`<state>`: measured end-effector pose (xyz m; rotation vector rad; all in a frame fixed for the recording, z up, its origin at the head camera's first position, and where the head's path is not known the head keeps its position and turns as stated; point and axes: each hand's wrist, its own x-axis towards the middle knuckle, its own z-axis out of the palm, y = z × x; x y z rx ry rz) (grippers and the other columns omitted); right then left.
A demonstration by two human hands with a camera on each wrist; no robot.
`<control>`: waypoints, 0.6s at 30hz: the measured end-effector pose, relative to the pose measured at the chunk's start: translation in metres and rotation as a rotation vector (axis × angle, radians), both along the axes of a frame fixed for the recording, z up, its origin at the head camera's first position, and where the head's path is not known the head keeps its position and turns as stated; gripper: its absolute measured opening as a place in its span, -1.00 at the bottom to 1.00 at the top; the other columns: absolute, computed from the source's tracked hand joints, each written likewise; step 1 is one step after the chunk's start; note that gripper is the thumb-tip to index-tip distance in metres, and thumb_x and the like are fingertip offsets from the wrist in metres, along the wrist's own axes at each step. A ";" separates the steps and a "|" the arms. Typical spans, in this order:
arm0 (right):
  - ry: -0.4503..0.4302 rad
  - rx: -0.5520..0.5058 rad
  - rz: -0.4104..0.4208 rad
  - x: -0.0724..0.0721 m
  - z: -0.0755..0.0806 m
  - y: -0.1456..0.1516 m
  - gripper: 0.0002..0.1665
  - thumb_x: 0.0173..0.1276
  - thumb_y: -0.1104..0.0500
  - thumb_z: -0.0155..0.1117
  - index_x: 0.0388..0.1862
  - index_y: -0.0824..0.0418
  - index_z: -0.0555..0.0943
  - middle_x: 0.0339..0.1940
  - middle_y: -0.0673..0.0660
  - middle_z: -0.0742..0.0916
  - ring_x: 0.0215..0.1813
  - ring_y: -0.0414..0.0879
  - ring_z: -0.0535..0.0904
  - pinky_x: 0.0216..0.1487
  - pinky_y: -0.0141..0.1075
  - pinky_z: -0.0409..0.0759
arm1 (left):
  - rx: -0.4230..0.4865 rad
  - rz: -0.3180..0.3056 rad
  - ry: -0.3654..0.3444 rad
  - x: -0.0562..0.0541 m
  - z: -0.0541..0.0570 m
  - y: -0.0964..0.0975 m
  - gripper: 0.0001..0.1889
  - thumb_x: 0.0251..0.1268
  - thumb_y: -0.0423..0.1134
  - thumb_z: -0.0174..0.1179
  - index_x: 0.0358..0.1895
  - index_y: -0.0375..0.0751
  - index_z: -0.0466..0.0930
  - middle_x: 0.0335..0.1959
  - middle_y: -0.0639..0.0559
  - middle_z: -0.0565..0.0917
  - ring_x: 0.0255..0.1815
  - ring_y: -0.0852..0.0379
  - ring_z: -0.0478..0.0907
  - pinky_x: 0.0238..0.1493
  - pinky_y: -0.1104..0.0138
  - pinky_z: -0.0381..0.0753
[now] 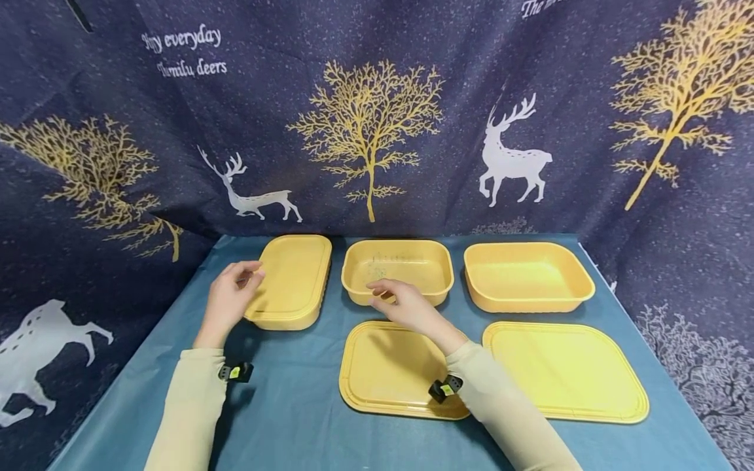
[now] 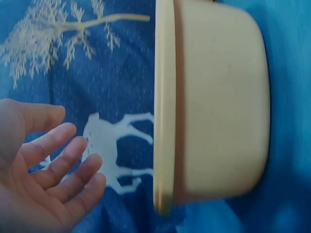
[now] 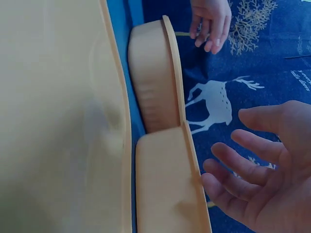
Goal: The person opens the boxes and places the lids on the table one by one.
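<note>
In the head view a yellow lidded box [image 1: 291, 278] stands at the back left. My left hand [image 1: 231, 294] hovers at its left edge with fingers loosely bent and nothing in them; the left wrist view shows this hand [image 2: 58, 170] apart from the box's lid [image 2: 164, 107]. My right hand [image 1: 409, 307] is over the front rim of the middle open box [image 1: 397, 255], holding nothing, its fingers spread and slightly bent in the right wrist view. Beneath the right forearm lies a yellow lid [image 1: 389, 373], flat in front of the middle box.
Another open yellow box [image 1: 527, 278] stands at the back right, with a second lid [image 1: 565, 373] lying flat before it. A blue-green cloth [image 1: 294, 418] covers the table. Behind hangs a dark blue curtain [image 1: 412, 33] printed with deer and trees.
</note>
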<state>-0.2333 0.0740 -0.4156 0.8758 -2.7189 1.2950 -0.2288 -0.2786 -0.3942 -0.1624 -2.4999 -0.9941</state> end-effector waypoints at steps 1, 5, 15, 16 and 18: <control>0.005 -0.011 -0.003 -0.001 0.000 -0.004 -0.57 0.51 0.12 0.26 0.27 0.26 0.60 0.14 0.14 0.72 0.11 0.02 0.64 0.09 -0.10 0.61 | 0.007 0.026 -0.008 0.001 0.000 -0.004 -0.65 0.51 -0.15 0.18 0.12 -0.39 0.63 -0.03 -0.28 0.63 0.01 -0.21 0.60 0.09 -0.06 0.54; 0.001 -0.048 -0.023 -0.005 -0.002 -0.022 -0.56 0.50 0.12 0.26 0.27 0.27 0.60 0.05 0.15 0.75 0.06 0.00 0.65 0.04 -0.13 0.62 | 0.027 0.095 -0.047 -0.001 -0.005 -0.018 -0.61 0.54 -0.14 0.13 0.16 -0.41 0.60 0.00 -0.31 0.60 0.04 -0.24 0.59 0.13 -0.07 0.54; -0.065 -0.041 -0.043 -0.016 -0.009 -0.066 -0.45 0.55 -0.01 0.19 0.40 0.19 0.50 0.20 0.17 0.69 0.11 0.00 0.64 0.11 -0.16 0.59 | 0.027 0.158 -0.177 -0.009 -0.020 -0.034 -0.55 0.55 -0.15 0.09 0.28 -0.43 0.50 0.15 -0.39 0.56 0.13 -0.33 0.52 0.13 -0.12 0.51; -0.074 -0.045 -0.049 -0.017 -0.010 -0.070 -0.44 0.55 -0.02 0.19 0.42 0.19 0.49 0.24 0.17 0.67 0.13 0.00 0.64 0.12 -0.16 0.59 | 0.035 0.159 -0.197 -0.011 -0.022 -0.036 -0.53 0.55 -0.14 0.08 0.31 -0.43 0.47 0.17 -0.39 0.55 0.15 -0.34 0.52 0.14 -0.12 0.50; -0.087 -0.048 -0.058 -0.021 -0.012 -0.078 -0.40 0.55 -0.04 0.19 0.44 0.21 0.46 0.30 0.15 0.63 0.15 -0.01 0.63 0.14 -0.16 0.59 | 0.056 0.164 -0.233 -0.014 -0.027 -0.039 -0.49 0.55 -0.13 0.08 0.37 -0.42 0.41 0.20 -0.39 0.54 0.18 -0.33 0.50 0.15 -0.12 0.49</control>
